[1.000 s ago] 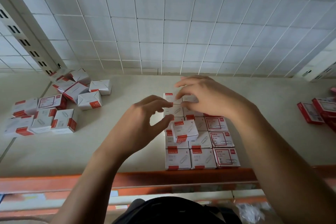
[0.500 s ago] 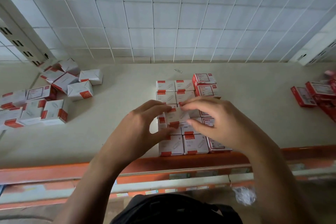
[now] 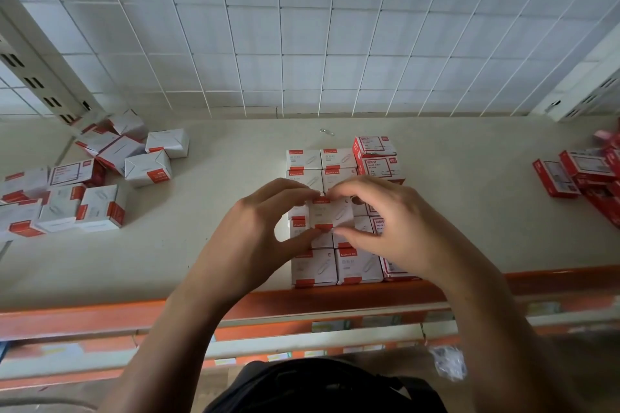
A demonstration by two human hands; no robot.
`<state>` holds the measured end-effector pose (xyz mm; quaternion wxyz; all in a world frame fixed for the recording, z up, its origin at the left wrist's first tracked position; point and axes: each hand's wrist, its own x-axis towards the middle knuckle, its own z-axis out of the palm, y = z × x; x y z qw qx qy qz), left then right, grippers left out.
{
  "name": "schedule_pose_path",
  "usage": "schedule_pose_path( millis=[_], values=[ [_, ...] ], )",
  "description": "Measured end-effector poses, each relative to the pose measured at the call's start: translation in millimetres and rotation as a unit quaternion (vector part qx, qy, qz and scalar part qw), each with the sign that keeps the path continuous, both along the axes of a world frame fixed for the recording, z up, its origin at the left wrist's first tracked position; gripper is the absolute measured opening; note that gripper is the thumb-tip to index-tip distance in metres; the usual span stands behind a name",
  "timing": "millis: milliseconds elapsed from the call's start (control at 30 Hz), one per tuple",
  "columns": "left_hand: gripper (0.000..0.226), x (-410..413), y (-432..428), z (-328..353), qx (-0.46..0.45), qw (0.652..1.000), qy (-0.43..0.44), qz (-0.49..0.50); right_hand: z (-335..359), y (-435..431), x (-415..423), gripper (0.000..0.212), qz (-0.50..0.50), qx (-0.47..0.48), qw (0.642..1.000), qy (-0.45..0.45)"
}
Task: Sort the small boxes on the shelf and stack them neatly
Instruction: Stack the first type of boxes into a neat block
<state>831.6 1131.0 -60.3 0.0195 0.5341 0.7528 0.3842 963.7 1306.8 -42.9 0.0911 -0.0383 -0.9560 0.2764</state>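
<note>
Small white-and-red boxes stand in a tidy block (image 3: 315, 266) at the middle of the shelf (image 3: 208, 211), reaching from its front edge toward the back. One white box (image 3: 330, 213) sits above the block's middle, pinched from both sides. My left hand (image 3: 250, 238) holds its left side between thumb and fingers. My right hand (image 3: 389, 225) grips its right side and covers the boxes beneath. Two red-faced boxes (image 3: 377, 157) lie stacked at the block's back right corner.
A loose heap of white-and-red boxes (image 3: 84, 184) lies on the shelf's left. Red boxes (image 3: 583, 174) crowd the far right. A paper clip (image 3: 327, 132) lies near the grid back wall (image 3: 302, 43). The orange shelf rail (image 3: 100, 312) runs along the front.
My right hand came back from the far boxes toward me and joined the left hand on the white box. The box now sits squarer over the block's middle.
</note>
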Motion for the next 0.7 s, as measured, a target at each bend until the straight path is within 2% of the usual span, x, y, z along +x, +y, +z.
schedule_pose_path(
  millis=[333, 467, 700],
  values=[
    [0.047, -16, 11, 12, 0.047, 0.998, 0.016, 0.032, 26, 22, -22, 0.041, -0.003, 0.05, 0.998, 0.041],
    [0.036, -30, 18, 11, 0.026, 0.997, 0.055, 0.045, 37, 44, -43, 0.038, -0.022, 0.044, 0.997, 0.054],
    [0.032, -38, 28, 1, -0.006, 0.998, 0.057, 0.041, 26, 71, -73, 0.034, -0.038, 0.028, 0.999, -0.008]
  ],
)
